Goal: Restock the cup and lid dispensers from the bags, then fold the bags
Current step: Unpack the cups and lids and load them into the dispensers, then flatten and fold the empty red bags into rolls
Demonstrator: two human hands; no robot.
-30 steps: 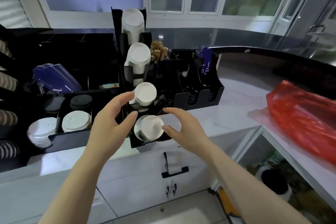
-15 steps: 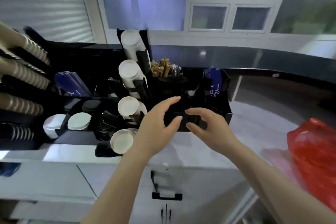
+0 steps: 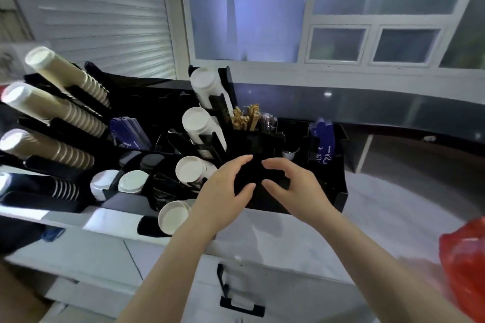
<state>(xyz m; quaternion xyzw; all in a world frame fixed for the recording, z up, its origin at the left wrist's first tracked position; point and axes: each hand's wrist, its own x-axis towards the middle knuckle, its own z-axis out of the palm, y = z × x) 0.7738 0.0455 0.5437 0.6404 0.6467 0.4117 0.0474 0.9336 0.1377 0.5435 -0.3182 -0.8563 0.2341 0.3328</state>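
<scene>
head view. left hand (image 3: 223, 193): fingers curved, held wide, nothing visibly in it, in front of the black organiser (image 3: 328, 178). right hand (image 3: 294, 186): likewise curved and wide, nothing seen in it, facing the left hand across a dark gap. white cup stacks (image 3: 190, 170): four, lying in the black cup rack, just left of the hands. brown cup stacks (image 3: 65, 110): far left, in their rack. white lids (image 3: 132, 181): in a tray between the two racks. red bag (image 3: 464, 267): on the counter (image 3: 288, 238), well apart at right. step judged: between restocking moves. next: reach the bag for more stock, then fold.
</scene>
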